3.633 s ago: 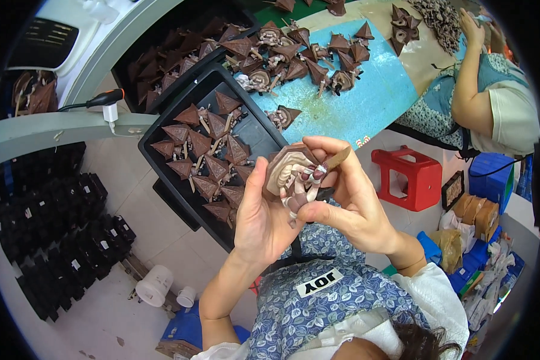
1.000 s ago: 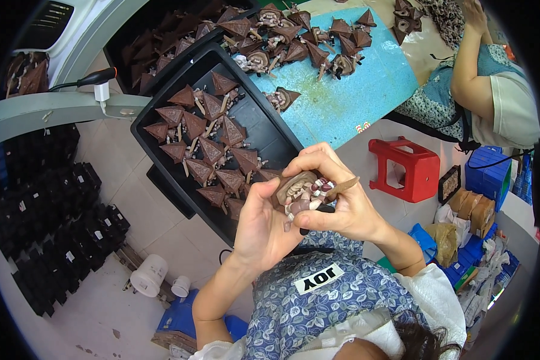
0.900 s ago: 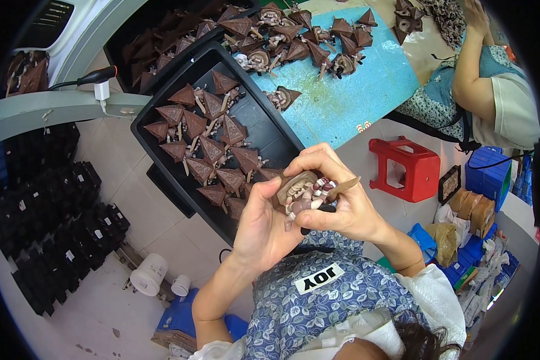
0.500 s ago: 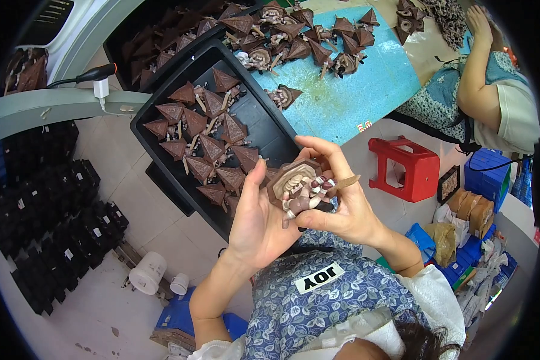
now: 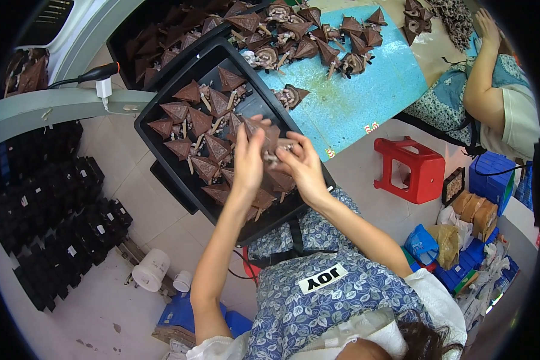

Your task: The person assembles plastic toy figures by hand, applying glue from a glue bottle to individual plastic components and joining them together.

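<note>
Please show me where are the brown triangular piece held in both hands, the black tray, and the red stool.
brown triangular piece (image 5: pixel 271 139), head view, on its upper face between the two hands.
black tray (image 5: pixel 165 168), head view, on its left rim.
red stool (image 5: pixel 415 163), head view, on its seat top.

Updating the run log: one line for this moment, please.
left hand: holding brown piece | right hand: holding same piece | position: over black tray of like pieces

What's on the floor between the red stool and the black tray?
Nothing: the head view shows bare pale floor between the red stool and the black tray, under the blue table's edge.
</note>
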A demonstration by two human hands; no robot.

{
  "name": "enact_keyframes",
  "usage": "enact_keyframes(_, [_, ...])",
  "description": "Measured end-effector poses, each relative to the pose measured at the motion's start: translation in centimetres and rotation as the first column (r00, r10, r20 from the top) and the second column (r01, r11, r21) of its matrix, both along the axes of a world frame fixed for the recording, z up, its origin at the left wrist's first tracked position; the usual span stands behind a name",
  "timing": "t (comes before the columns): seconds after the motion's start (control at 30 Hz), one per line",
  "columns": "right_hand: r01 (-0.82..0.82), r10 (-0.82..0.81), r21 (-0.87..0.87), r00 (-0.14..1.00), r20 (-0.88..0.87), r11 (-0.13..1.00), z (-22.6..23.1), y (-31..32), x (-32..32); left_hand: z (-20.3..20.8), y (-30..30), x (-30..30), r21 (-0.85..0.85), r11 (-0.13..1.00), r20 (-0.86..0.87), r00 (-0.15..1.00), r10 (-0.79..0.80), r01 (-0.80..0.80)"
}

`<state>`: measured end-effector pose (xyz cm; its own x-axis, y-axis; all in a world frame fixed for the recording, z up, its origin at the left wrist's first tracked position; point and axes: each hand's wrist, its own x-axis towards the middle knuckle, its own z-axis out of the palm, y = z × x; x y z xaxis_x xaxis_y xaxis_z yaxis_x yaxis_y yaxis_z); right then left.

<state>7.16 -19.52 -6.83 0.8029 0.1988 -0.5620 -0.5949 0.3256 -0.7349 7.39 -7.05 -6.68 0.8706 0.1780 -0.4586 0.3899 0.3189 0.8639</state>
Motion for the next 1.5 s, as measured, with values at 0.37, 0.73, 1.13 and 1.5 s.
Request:
enact_keyframes(0.37, [0.221,-0.077,-0.377,0.929,0.362,0.899,-5.5,3.1,1.7,-7.1,3.9,5.8,0.127,0.991,-0.132,0.991,-0.030,0.047])
enact_keyframes(0.73, [0.167,0.237,-0.768,0.893,0.384,0.618,-6.5,-5.0,8.2,-4.5,3.6,8.3,0.868,0.469,-0.148,0.987,-0.066,0.161])
enact_keyframes(1.13, [0.008,0.231,-0.823,0.958,0.168,0.568,-8.4,-4.1,9.9,-6.2,2.3,7.1,0.966,0.240,0.012,0.912,-0.411,0.096])
enact_keyframes(1.5, [0.202,0.394,-0.697,0.702,0.593,0.688,-1.8,-4.7,9.8,-0.1,-0.4,5.1,0.614,0.788,0.190,0.962,-0.196,0.040])
